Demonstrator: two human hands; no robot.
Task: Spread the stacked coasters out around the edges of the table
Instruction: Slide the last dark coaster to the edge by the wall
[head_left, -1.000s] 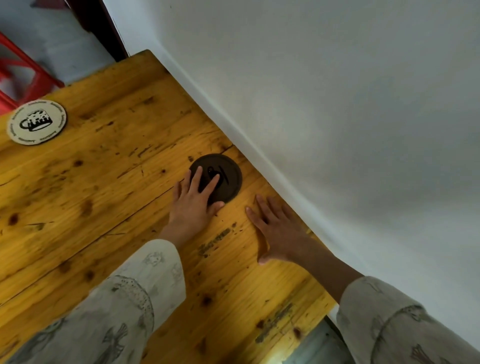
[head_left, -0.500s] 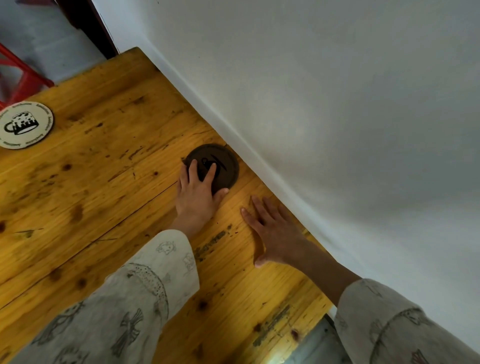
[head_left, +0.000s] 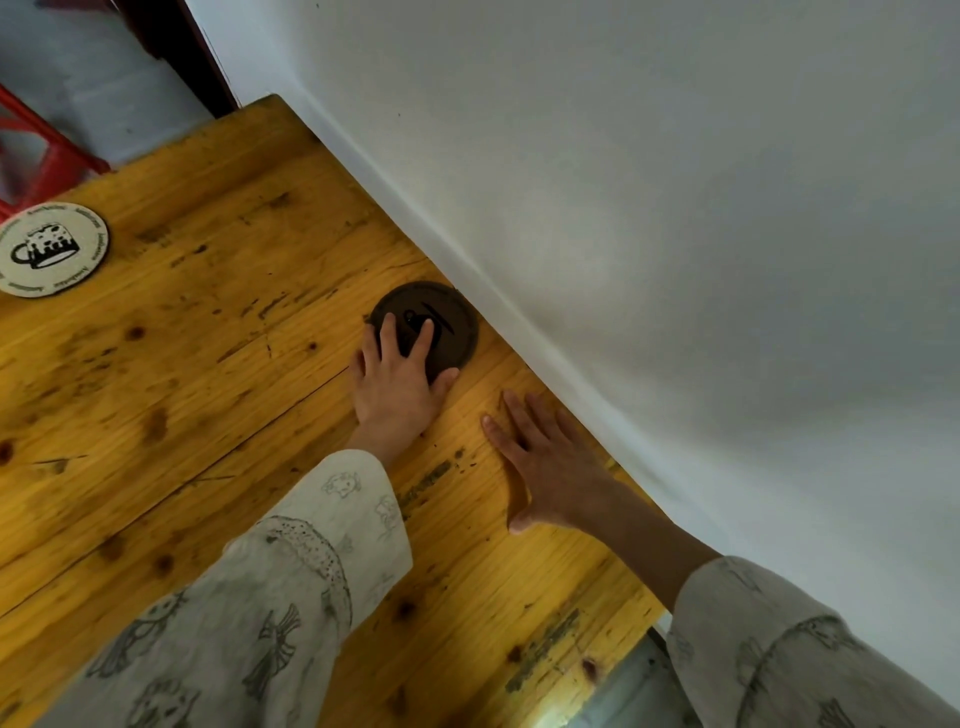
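Observation:
A round dark brown coaster (head_left: 449, 319) lies flat on the wooden table (head_left: 208, 374), close to the table's wall-side edge. My left hand (head_left: 397, 387) rests on it, fingers spread and pressing down on its near half. My right hand (head_left: 550, 465) lies flat and open on the bare wood just right of it, holding nothing. A white round coaster (head_left: 49, 249) printed with a black mug sits far left, near the table's far edge.
A white wall (head_left: 675, 234) runs right along the table's right edge. A red metal frame (head_left: 36, 150) stands beyond the far left corner. A dark door frame (head_left: 192, 52) shows at the top. Grey floor (head_left: 628, 696) shows past the near right corner.
My left hand has slid the dark coaster away from me and toward the wall edge. My right hand has stayed flat on the wood.

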